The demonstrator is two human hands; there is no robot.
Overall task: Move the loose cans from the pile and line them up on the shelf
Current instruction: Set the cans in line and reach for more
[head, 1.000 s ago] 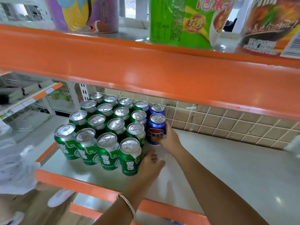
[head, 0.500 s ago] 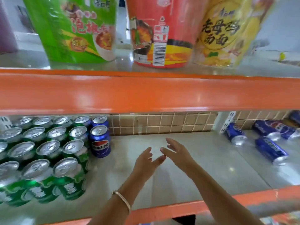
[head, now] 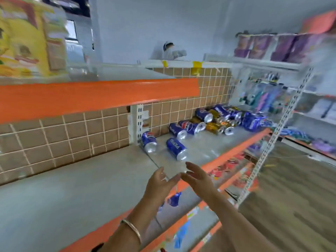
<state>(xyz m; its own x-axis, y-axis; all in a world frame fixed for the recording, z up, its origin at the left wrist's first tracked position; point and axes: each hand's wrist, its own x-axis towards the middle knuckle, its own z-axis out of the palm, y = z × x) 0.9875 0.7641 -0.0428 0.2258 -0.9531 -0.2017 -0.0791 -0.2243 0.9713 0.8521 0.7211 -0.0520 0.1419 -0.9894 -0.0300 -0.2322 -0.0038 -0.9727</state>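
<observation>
Now the view has swung to the right since half a second ago. The standing green cans and the upright blue one beside them are out of sight. The pile of loose cans point(head: 218, 119), which was only at the right edge, now lies in the upper middle.

Both hands stay as they were, empty and close together. The left hand point(head: 160, 184) is open with relaxed fingers, and a thin bracelet point(head: 131, 228) sits on its wrist. The right hand point(head: 198, 177) is open too, fingers straight and slightly spread. Its tips are right by the left thumb, though blur hides whether they touch. Both hover above the front of the shelf point(head: 72, 188), near its orange lip.

Two blue Pepsi cans lie on their sides apart from the heap, nearest the hands. One can point(head: 149, 141) lies by the white slotted upright point(head: 138, 124) at the back, and the other can point(head: 176, 149) is just beside it, toward the front. Only bare grey shelf lies between that can and the fingers. Farther along, the heap mixes blue and gold cans, all tipped over, against the tiled wall point(head: 63, 135).

Overhead, an orange-fronted upper shelf point(head: 91, 95) carries a yellow package point(head: 21, 42), badly blurred. The lower shelves point(head: 227, 168) hold red and blue goods too smeared to name.

The shelf boards are dull grey and the wall tiles are brown with pale grout. A wood-plank floor point(head: 291, 197) runs off to the right, where another rack holds purple packs point(head: 272, 46).
</observation>
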